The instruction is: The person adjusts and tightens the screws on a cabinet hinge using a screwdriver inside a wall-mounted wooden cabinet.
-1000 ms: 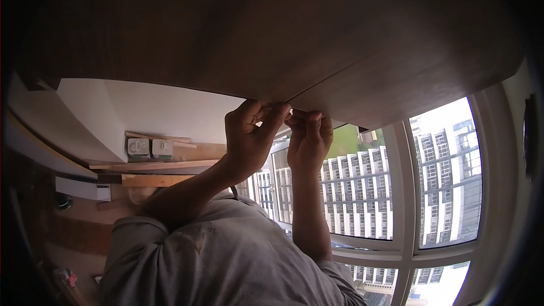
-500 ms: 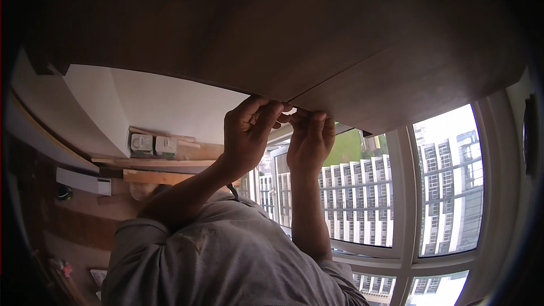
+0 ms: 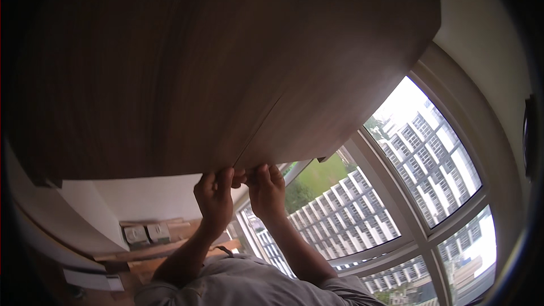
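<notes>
Two dark brown wood-grain panels, like cabinet doors, spread over the upper view. A thin straight seam divides the wide left panel [image 3: 141, 90] from the narrower right panel [image 3: 306, 119]. My left hand [image 3: 214, 197] is raised to the lower edge at the seam, thumb and fingers pinched together. Close beside it on the right, my right hand [image 3: 266, 192] is also pinched at that edge, its fingertips almost meeting those of the left. Whatever lies between the fingertips is hidden or too small to make out.
A white-framed window [image 3: 416, 246] at right looks onto tall white buildings [image 3: 345, 209] and a green field [image 3: 323, 180]. Low at left, two pale boxes [image 3: 146, 234] stand by wooden boards [image 3: 161, 251]. A dark object [image 3: 529, 136] is on the right wall.
The view has tilted up and turned, so the panels fill more of it and my hands sit lower. Both hands stay pinched at the edge by the seam.
</notes>
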A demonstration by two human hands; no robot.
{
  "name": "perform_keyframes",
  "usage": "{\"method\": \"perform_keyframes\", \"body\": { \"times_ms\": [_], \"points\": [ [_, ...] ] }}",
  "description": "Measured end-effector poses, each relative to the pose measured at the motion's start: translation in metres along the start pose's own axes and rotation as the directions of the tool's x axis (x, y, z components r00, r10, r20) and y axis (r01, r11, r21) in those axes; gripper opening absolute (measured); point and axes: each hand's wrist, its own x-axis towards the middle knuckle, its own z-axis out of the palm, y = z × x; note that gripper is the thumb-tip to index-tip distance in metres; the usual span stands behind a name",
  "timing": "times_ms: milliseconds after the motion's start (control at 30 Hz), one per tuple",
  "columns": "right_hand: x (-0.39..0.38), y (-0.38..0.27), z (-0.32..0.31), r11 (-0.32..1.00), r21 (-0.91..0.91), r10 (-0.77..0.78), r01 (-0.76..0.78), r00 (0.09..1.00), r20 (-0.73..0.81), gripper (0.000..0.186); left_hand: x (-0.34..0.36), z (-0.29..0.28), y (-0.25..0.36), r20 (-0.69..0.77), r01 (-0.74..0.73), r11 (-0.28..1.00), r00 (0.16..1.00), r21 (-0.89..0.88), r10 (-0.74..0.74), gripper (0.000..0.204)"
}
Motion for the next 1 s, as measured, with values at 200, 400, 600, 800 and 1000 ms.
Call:
{"method": "perform_keyframes", "body": {
  "times_ms": [200, 400, 600, 800, 1000],
  "points": [
    [-0.002, 0.037, 0.001, 0.999, 0.034, 0.012, -0.011, 0.999, -0.029, 0.025, 0.007, -0.028, -0.019, 0.005, -0.046, 0.995, 0.999, 0.084, 0.045, 0.027],
    [-0.001, 0.056, -0.001, 0.997, 0.024, -0.072, 0.073, 0.997, -0.03, 0.029, 0.006, -0.037, -0.039, -0.031, -0.037, 0.997, 0.999, 0.074, 0.039, 0.02],
    [-0.003, 0.047, 0.008, 0.997, 0.052, -0.049, 0.054, 0.996, -0.08, 0.026, 0.007, -0.026, -0.023, -0.076, 0.022, 0.996, 0.997, 0.087, -0.016, 0.019],
    [-0.005, 0.053, 0.012, 0.995, 0.065, -0.067, 0.072, 0.995, -0.075, 0.026, 0.004, -0.025, -0.023, -0.046, -0.11, 0.994, 0.993, 0.017, 0.111, 0.023],
    [-0.004, 0.054, 0.011, 0.997, 0.044, -0.061, 0.064, 0.996, -0.06, 0.026, 0.005, -0.027, -0.026, -0.036, -0.1, 0.995, 0.994, 0.019, 0.1, 0.021]
  ]
}}
